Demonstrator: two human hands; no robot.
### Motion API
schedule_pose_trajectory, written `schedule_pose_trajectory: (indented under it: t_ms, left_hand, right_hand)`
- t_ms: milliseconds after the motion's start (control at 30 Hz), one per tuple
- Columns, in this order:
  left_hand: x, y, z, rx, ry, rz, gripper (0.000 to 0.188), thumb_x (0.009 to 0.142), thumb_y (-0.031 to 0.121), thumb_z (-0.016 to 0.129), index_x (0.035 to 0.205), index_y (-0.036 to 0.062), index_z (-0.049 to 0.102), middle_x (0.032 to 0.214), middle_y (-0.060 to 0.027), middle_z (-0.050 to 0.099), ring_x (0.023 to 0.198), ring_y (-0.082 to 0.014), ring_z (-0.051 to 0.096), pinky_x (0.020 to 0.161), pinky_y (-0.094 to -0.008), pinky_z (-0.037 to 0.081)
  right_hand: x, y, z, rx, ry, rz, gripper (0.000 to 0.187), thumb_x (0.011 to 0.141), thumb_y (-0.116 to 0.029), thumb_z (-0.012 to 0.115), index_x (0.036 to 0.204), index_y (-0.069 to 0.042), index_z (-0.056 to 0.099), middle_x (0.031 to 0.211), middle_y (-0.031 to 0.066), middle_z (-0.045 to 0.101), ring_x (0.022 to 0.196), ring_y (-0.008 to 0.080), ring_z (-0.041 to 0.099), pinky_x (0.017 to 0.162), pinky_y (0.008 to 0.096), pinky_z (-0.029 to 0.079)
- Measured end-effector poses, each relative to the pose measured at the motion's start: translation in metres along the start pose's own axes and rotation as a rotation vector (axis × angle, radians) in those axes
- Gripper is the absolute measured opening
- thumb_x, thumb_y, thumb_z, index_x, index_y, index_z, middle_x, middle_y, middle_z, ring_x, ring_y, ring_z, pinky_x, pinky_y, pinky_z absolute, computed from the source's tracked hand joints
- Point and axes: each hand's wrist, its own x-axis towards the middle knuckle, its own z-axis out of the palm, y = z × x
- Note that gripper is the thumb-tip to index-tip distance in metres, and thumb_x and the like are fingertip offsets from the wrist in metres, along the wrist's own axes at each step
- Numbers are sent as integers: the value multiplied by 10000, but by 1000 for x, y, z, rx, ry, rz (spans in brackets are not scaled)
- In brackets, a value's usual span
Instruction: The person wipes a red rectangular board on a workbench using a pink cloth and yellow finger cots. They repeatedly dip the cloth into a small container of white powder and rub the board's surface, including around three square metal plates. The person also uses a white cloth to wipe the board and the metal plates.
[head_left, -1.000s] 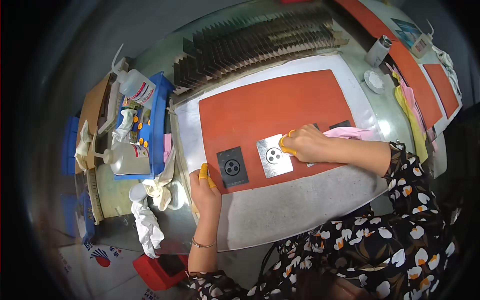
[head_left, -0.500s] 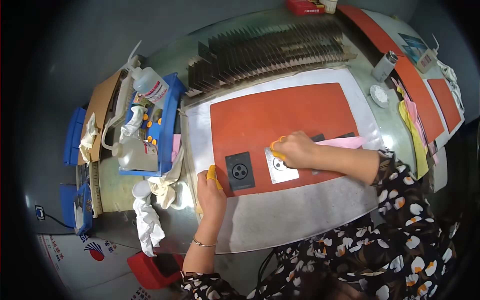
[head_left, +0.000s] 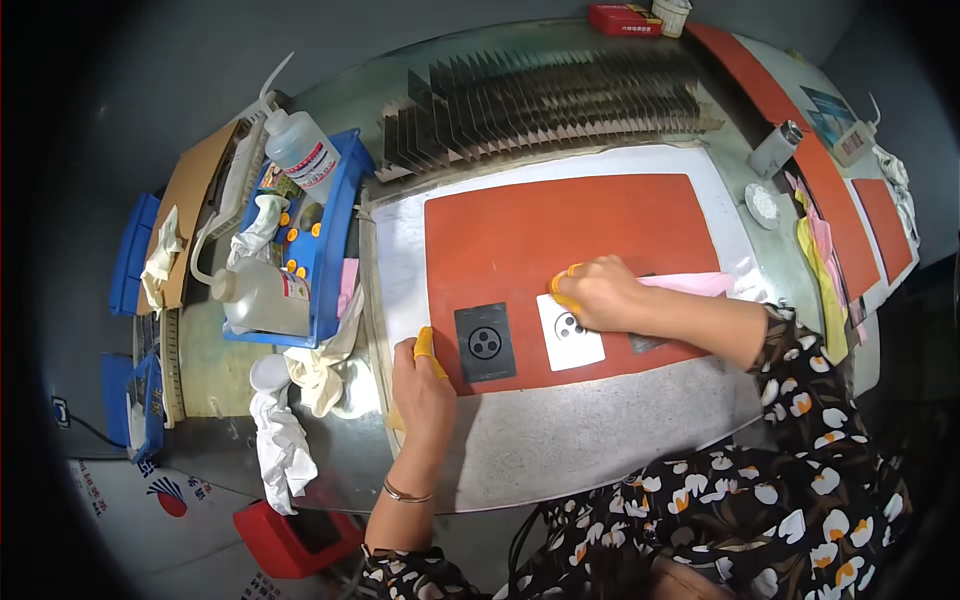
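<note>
Because the right hand (head_left: 602, 293) bends down over the upper edge of the pale plate (head_left: 583, 353), the step in hand looks like fingertip work on that plate, though whether it is rubbing, pressing or shifting cannot be told. Read as a clock face, the orange mat (head_left: 570, 220) carries the pale plate at six o'clock and a dark plate (head_left: 487, 370) at eight; a pink cloth (head_left: 695, 284) shows at three, beyond the right wrist. My judgement is that the next move calls for light, steady contact, with the pale plate held square and the dark one undisturbed. The right forearm reaches in from four o'clock, nearly level, palm down, its fingers curled and yellow-covered at the tips; the palm is hidden, so I cannot tell whether they grip anything. The left forearm rises from seven o'clock, wearing a bracelet (head_left: 408, 495), and brings the left hand (head_left: 423, 385) to the mat's edge at eight, near the dark plate but apart from it. Its fingers bend loosely; no object shows in them, and whether they pinch the mat's edge is unclear.
</note>
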Motion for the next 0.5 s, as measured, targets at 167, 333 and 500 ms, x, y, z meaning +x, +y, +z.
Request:
schedule_pose_trajectory:
  t_ms: [167,333,500]
  left_hand:
    - [0,-3,0,-28,11,4,422,664,-138,464,1074,-51,510,984,-171,492,865,-327,519,718,-366,440]
    - [0,0,-3,-12,5,-15,426,662,-141,451,1074,-51,513,983,-172,488,870,-331,514,729,-365,439]
    - [-1,-4,2,-58,13,18,444,653,-154,450,1081,-52,510,982,-180,489,862,-336,512,728,-368,439]
  right_hand:
    - [-2,1,0,28,38,-60,69,672,-56,565,736,-31,578,659,158,592,609,321,586,515,432,440]
    - [17,-13,4,-45,-50,-98,81,730,-106,554,708,-30,573,640,159,581,594,324,581,509,434,435]
    - [3,-10,-6,52,-18,-22,35,704,-48,544,693,-17,555,657,167,585,615,340,582,513,446,426]
